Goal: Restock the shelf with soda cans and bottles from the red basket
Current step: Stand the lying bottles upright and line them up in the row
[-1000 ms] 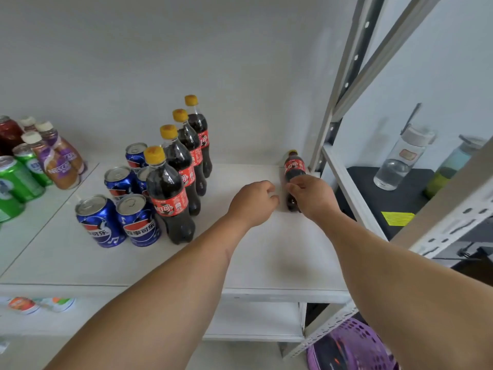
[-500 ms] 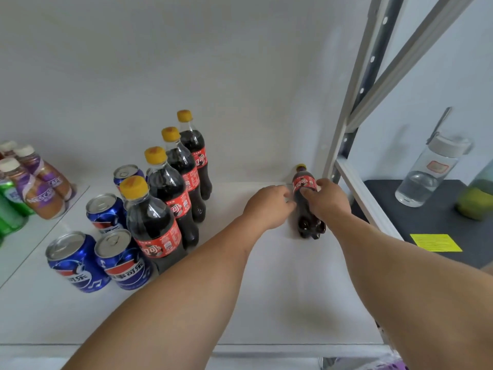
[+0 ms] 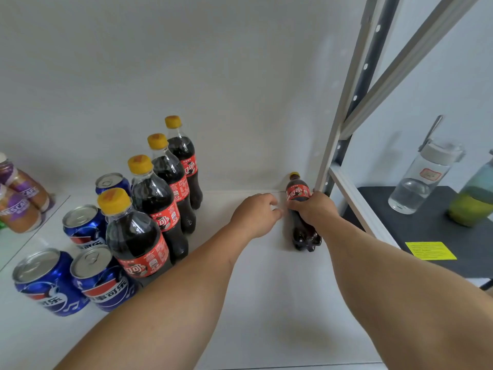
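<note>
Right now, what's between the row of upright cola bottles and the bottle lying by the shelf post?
Head view: only the left hand over bare shelf, between the cola row and the lying bottle, which the right hand grips.

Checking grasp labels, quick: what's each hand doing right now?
Left hand: fingers curled, holding nothing, beside the cola bottle.
Right hand: gripping that cola bottle around its middle; it stands on the shelf.

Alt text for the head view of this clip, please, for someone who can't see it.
The right hand grips a cola bottle lying near the back right corner of a white shelf, while the left hand hovers curled beside it. To the left stand four upright cola bottles and blue cans.
</note>
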